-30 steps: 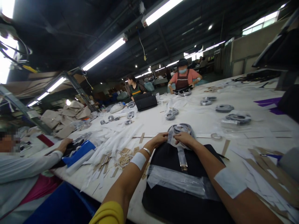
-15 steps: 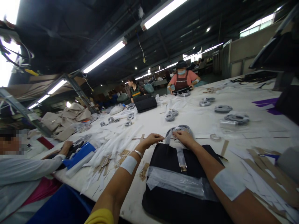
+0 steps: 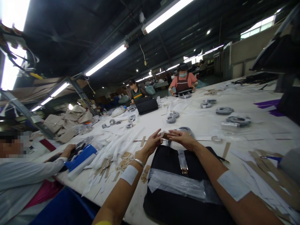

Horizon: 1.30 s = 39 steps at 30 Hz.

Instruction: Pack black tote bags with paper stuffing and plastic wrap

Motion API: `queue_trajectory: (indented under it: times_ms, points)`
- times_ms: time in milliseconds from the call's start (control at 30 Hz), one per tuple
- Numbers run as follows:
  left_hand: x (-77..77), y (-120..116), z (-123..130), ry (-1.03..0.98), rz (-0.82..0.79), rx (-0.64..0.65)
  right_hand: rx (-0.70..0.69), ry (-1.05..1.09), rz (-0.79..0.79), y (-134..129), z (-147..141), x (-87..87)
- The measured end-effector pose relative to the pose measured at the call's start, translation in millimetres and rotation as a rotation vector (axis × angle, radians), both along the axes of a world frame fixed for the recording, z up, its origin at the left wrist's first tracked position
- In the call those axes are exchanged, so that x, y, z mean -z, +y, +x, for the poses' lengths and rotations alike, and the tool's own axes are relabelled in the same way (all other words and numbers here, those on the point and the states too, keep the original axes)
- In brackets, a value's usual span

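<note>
"On the near side of the bench (image 3: 150,117), what's lying there?"

"A black bag (image 3: 161,156), flat, with a clear plastic band (image 3: 175,184) across it and more wrap around its metal clasp (image 3: 184,171)."

"And the hands?"

"Above its top edge, with a small brown card (image 3: 165,136) between them. The right hand (image 3: 184,139) has a closed grip on it, fingers straight and together. The left hand (image 3: 152,142) is half curled at the card's pale edge; whether that grip pinches anything, I can't tell."

"What's behind them?"

"A grey coil (image 3: 187,130), partly hidden by the right hand. Brown tags with pale strings (image 3: 126,159) lie left of the bag (a proper tangle, that), and white strips (image 3: 117,140) spread beyond them. Over on the right there's a tape roll (image 3: 217,139), more wrapped coils (image 3: 237,121) and some purple strips (image 3: 269,103)."

"Anyone else about?"

"A pale-sleeved person (image 3: 30,175) at the left, one hand near a blue object (image 3: 81,157). Across the bench, an aproned person (image 3: 183,82) has both hands at a dark item (image 3: 184,92), and another person (image 3: 137,92) is just behind a second black bag (image 3: 147,105)."
</note>
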<state>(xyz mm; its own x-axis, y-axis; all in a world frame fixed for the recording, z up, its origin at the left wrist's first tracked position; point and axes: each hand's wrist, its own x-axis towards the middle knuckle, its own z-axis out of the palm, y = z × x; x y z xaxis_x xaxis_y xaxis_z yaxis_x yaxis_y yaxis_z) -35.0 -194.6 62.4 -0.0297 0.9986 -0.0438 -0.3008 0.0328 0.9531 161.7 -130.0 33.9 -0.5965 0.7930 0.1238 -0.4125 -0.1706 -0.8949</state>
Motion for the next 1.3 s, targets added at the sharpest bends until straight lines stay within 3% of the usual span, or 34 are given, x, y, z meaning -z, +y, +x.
queue_trajectory:
  times_ms: [133,267,367,500,633,800,933,1033,1100,1200,1300]
  points:
    - [-4.5,-5,7,0.001,-0.003,0.010,0.201,-0.238,0.187,4,-6,7.9]
    - [-7.5,-8,11,0.032,0.024,-0.007,0.280,-0.319,0.286,8,-5,10.2]
    - [-4.7,-8,12,0.098,0.067,-0.038,0.353,-0.443,0.467,8,-2,8.8]
    - [-0.1,-4,14,0.326,0.146,-0.088,0.312,-0.497,0.616,4,-4,6.1]
    - [-6.2,1,17,0.748,0.301,-0.080,0.212,-0.494,0.673,0,-6,5.2]
    - [-25.5,-4,16,1.202,0.421,-0.111,0.148,-0.581,0.637,1,-6,5.4]
    - [-30.4,-8,6,1.162,0.385,-0.030,0.054,-0.477,0.453,-2,-7,3.4]
    - [-25.1,-9,-3,1.112,0.372,-0.051,0.009,-0.355,0.397,-4,-8,2.4]
    - [-18.8,-10,-7,1.149,0.320,-0.072,0.041,-0.388,0.390,-3,-9,3.2]
    - [-8.0,-14,-6,1.186,0.187,0.017,0.141,-0.485,0.383,2,-9,5.9]
    - [0.1,-23,1,1.229,0.201,0.102,0.189,-0.525,0.381,6,-7,8.5]
